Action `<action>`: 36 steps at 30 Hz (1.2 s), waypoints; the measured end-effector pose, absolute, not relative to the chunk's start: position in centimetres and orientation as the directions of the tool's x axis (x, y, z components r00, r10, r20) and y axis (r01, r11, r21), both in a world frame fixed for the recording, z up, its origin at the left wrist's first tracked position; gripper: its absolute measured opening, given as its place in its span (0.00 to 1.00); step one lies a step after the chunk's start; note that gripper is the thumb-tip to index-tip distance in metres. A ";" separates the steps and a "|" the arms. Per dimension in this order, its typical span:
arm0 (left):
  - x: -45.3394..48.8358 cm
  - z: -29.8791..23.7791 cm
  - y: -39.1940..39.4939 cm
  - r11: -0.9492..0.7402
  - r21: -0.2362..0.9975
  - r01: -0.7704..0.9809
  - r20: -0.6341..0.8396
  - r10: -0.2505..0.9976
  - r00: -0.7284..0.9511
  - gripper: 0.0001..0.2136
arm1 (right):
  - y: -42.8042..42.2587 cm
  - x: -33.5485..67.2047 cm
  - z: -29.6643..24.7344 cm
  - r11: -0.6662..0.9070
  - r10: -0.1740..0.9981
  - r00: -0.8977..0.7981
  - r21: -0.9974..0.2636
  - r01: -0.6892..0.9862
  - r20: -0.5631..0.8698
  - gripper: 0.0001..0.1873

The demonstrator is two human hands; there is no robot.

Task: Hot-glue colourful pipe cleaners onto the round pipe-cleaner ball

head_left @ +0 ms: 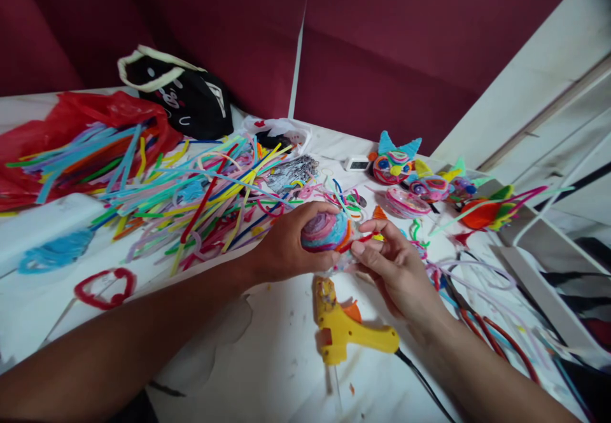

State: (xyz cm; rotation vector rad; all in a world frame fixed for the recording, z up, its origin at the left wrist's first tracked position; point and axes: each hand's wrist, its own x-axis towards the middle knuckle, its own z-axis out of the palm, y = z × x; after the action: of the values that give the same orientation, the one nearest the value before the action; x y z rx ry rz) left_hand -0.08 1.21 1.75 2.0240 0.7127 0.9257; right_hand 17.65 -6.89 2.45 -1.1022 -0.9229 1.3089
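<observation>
My left hand (293, 242) is wrapped round a rounded craft piece (325, 231) coiled from pipe cleaners in pink, purple, blue and orange. A clear, shiny part shows at its right side. Beside it, my right hand (394, 261) pinches a red pipe cleaner (365, 237) between thumb and fingers, close against the craft piece. Just below both hands a yellow hot glue gun (351, 331) lies on its side on the white table (258, 359), its black cord running toward the lower right.
Loose pipe cleaners (205, 194) spread across the left, some in a red plastic bag (119, 108). A black bag (191, 98) stands behind. Finished-looking pipe-cleaner figures (394, 165) and a small white digital display (357, 164) sit at the back right. Scissors (477, 321) with orange-red handles lie right.
</observation>
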 end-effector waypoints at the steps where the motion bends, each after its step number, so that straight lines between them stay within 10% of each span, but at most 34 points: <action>1: -0.1 1.8 1.2 -0.539 0.824 0.174 0.361 0.736 0.573 0.26 | -6.9 17.9 2.5 -0.043 0.996 0.064 -0.979 -0.198 -0.057 0.24; 9: -0.1 1.9 1.2 -0.580 0.787 0.212 0.378 0.724 0.578 0.27 | -6.9 19.3 2.4 0.220 0.958 0.078 -0.884 0.413 0.275 0.10; 18: 0.1 2.0 1.1 -0.605 0.770 0.203 0.389 0.697 0.602 0.27 | -7.0 19.3 2.4 0.315 0.913 0.019 -0.734 0.601 0.407 0.09; 29: -0.2 1.9 1.5 -0.601 0.779 0.182 0.371 0.675 0.638 0.29 | -6.5 19.9 2.5 0.221 0.965 0.060 -0.915 0.338 0.255 0.19; 36: -0.9 1.1 4.1 -0.518 0.843 0.144 0.354 0.736 0.578 0.28 | -8.2 21.1 4.9 0.187 0.975 -0.220 -0.581 0.792 0.015 0.03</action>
State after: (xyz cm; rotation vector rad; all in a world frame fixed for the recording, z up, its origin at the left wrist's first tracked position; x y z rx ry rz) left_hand -0.93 4.06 1.09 1.9964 0.7020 0.9234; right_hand 21.13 -8.20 4.88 -1.6612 -2.0869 0.6558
